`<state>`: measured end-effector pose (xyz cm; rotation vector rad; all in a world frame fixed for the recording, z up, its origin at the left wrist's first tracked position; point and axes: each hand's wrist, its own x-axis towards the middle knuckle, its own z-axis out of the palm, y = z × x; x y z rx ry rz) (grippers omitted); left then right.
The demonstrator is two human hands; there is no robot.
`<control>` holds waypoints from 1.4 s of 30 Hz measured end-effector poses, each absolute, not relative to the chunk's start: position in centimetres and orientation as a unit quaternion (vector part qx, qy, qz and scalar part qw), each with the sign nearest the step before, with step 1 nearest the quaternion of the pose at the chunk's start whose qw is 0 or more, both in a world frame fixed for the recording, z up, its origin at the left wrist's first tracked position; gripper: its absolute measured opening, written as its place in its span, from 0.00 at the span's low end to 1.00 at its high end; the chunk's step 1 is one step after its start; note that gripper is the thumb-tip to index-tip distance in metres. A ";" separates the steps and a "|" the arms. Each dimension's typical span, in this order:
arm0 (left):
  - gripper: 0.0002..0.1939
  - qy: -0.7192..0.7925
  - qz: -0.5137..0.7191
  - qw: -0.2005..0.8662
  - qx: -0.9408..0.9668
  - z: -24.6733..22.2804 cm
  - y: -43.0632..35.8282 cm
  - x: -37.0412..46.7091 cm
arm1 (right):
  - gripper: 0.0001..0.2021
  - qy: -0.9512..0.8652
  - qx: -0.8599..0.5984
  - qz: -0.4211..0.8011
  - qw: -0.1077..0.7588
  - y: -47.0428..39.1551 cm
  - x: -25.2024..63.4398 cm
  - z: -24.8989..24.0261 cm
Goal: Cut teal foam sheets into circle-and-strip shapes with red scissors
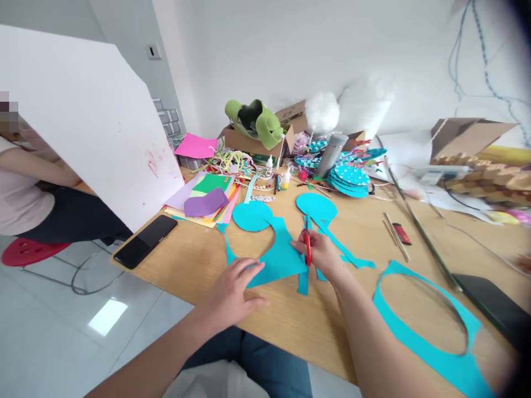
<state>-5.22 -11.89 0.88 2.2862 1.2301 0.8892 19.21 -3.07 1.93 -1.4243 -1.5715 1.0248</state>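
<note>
While the right hand (pixel 321 251) grips the red-handled scissors (pixel 307 251) just right of the centre of the frame, the left hand (pixel 236 290) lies open, its fingers spread and its fingertips at the lower left edge of the blue sheet (pixel 280 251). The sheet is flat on the table (pixel 186 265) at the centre, a large curved opening cut into its left side, and the scissors are at its right edge, blades pointing toward the top of the frame. Just above the sheet lies one blue oval (pixel 252 215); a second oval (pixel 316 206) is farther right, above the scissors, with narrow blue strips (pixel 346 251) running below it. At the lower right is a blue offcut (pixel 450 367) with a big oval hole. A black phone (pixel 145 241) lies by the table's left edge, near stacked coloured papers (pixel 206 202). In the upper middle, a grey flask (pixel 331 156) stands beside dotted ovals (pixel 349 181). A red lighter (pixel 401 234) and thin sticks (pixel 396 237) lie at the right. At the far left, a person (pixel 25 190) sits behind a white board (pixel 95 110).
</note>
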 end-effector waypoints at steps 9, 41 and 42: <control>0.22 0.441 0.247 0.042 0.862 -1.0 -11.5 -3.6 | 0.19 -0.617 -0.527 0.466 0.352 -3.5 19.0 1.6; 0.14 0.378 0.306 0.026 0.873 -2.1 -13.2 -7.1 | 0.10 -0.744 -0.647 0.018 0.165 -17.3 25.1 1.4; 0.14 0.377 0.310 0.027 0.872 -2.0 -13.3 -7.1 | 0.11 -0.754 -0.628 -0.007 0.192 -17.7 23.9 1.3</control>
